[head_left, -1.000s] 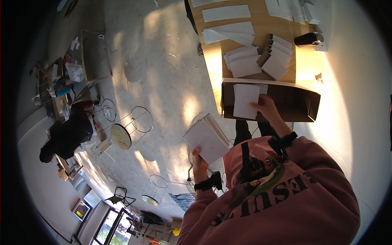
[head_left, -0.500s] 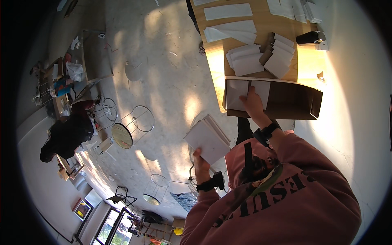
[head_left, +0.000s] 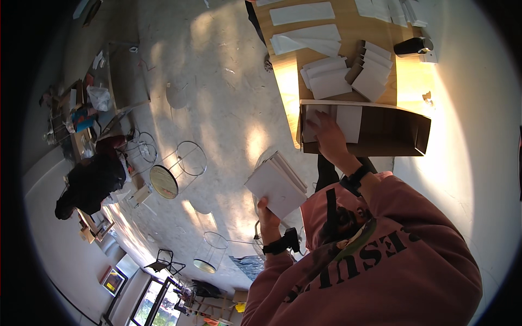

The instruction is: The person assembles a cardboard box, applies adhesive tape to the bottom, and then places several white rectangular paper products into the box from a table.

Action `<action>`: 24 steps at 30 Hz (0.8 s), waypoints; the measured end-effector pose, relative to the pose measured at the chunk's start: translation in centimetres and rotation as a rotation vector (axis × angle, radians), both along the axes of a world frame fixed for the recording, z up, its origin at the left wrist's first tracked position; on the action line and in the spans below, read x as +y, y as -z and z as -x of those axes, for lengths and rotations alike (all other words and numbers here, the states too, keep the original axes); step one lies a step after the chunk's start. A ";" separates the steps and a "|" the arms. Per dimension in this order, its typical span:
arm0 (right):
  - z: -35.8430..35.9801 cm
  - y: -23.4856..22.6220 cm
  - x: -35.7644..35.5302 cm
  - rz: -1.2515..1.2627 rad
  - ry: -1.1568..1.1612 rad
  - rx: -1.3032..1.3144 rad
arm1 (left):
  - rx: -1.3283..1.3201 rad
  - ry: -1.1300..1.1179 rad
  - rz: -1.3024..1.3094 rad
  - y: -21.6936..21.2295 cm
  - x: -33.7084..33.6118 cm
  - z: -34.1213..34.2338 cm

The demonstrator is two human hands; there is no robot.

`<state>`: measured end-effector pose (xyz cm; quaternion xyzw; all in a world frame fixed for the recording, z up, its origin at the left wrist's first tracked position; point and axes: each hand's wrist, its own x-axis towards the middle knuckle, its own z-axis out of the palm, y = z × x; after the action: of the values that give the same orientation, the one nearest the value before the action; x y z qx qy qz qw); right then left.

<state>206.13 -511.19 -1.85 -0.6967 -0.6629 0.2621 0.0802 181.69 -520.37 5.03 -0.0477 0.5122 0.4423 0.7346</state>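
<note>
Fingers of the right hand (head_left: 330, 140) lie loosely apart against a thin white box (head_left: 311, 115) at the left end of an open brown carton (head_left: 389, 130). Those of the left hand (head_left: 267, 218) are closed on a stack of thin white boxes (head_left: 277, 190), held up left of the carton with the thumb on the front face.

Pale wood makes up the table (head_left: 348, 24), which has strong sunlight across both its near corners. Long white sheets (head_left: 302, 13) lie toward its far end, and nearer the carton two groups of white boxes overlap: a left group (head_left: 329, 84) and a right group (head_left: 372, 76) with brown sides. A black cylinder (head_left: 410, 47) lies near the right edge, by a pale wall (head_left: 454, 168). Dappled light falls on the grey concrete floor (head_left: 217, 103), where round stools (head_left: 164, 181) with wire frames and a dark folding chair (head_left: 164, 262) stand about. Someone in dark clothes (head_left: 92, 182) is at the far left, near a cluttered bench (head_left: 81, 117); a bright window (head_left: 157, 304) sits at lower left.

The held boxes are flat, plain white and nearly square, slightly fanned so that several edges show. Inside the carton, another white box (head_left: 349, 124) lies right of the hand; the carton's right part is dark brown.
</note>
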 end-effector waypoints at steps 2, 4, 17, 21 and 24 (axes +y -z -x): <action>0.0 0.6 0.1 -0.035 -0.137 -0.043 | -0.004 0.015 -0.012 0.1 0.3 0.0; 0.0 1.8 0.1 -0.071 -0.170 -0.010 | -0.008 0.031 -0.024 0.1 0.3 0.1; -1.4 4.2 0.2 -0.027 -0.282 -0.019 | -0.004 0.051 0.009 -0.3 0.7 -0.1; -1.6 4.0 0.4 0.032 -0.317 -0.044 | 0.016 0.069 0.025 -0.6 1.0 -0.3; -1.2 4.1 0.2 0.006 -0.289 -0.068 | 0.013 0.086 0.016 -0.2 1.1 -0.4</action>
<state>207.32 -510.98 -5.96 -0.6026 -0.7579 0.2492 0.0167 182.05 -519.24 5.27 -0.0288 0.5222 0.4066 0.7491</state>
